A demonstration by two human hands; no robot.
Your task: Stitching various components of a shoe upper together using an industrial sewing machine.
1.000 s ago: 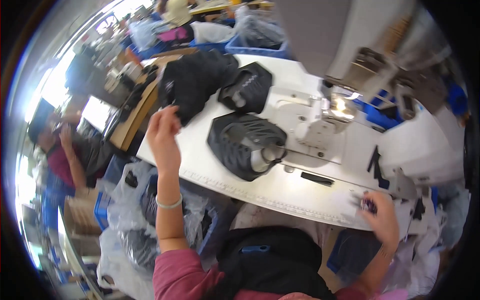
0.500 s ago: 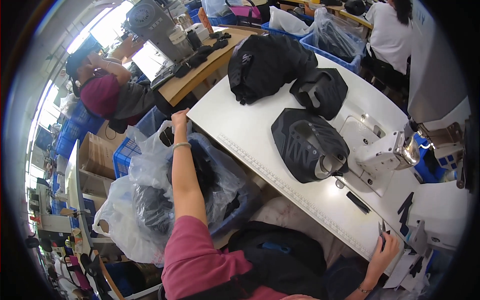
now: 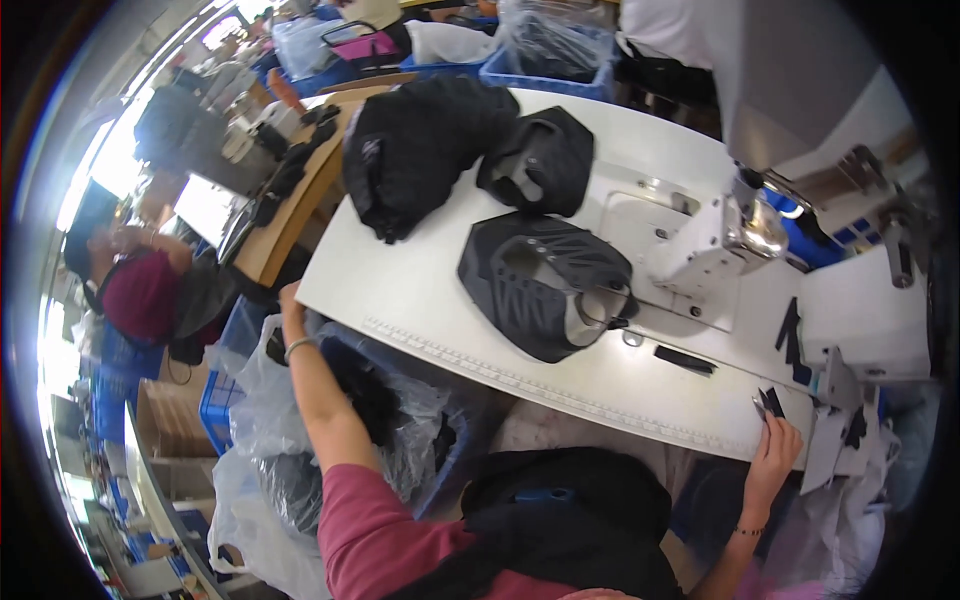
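Observation:
My left arm reaches out to the far left corner of the white sewing table, and my left hand is closed on its edge. Over the table's right end, my right hand grips small dark thread snips with a bright metal tip. A black strip lies just left of it. Farther in, by the sewing machine, rest a shaped dark grey and black fabric piece, a smaller black one and a bulky black bag-like piece.
Below my left arm stands a blue crate with clear plastic bags and black goods. A ruler strip runs along the table's near edge. More black strips lie at the right. A person sits at the left.
My view has swung right, so the table and its pieces appear farther left. The snips have turned in my right hand. My left hand stays at the table corner.

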